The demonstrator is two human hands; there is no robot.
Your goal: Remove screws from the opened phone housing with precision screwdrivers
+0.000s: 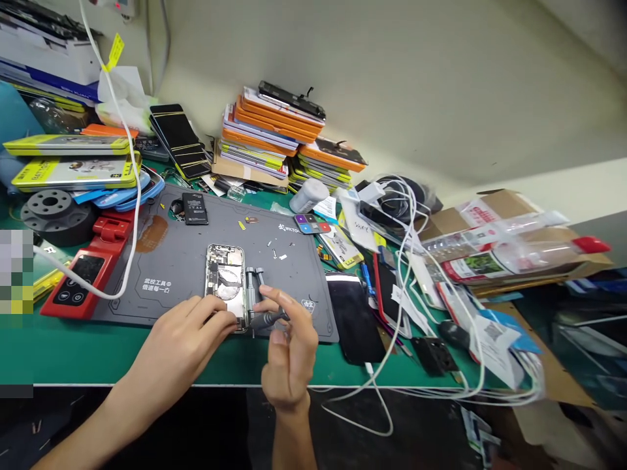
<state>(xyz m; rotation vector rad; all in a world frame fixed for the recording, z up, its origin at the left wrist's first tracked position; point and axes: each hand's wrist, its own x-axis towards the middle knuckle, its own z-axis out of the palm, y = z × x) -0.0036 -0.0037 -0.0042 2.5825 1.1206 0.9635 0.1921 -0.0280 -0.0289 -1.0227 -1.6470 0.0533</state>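
Note:
An opened phone [228, 277] lies on a grey work mat [181, 281], its inner boards and metal showing and no screen on it. My left hand [189, 336] bends its fingers over the phone's lower left part and grips it there. Just right of the phone, my right hand [292, 349] is closed around a dark grey screwdriver [268, 319], which points at the phone's lower end. The screwdriver's tip is too small to make out. Two more grey screwdrivers [251, 287] lie alongside the phone. A black phone battery [194, 209] rests higher on the mat.
Small metal parts [282, 257] lie on the mat. To the left is a red device [81, 281] with a white cable looping over it. A black phone [356, 320] and tangled white cables [406, 241] lie right. Stacked boxes [274, 124] stand against the wall.

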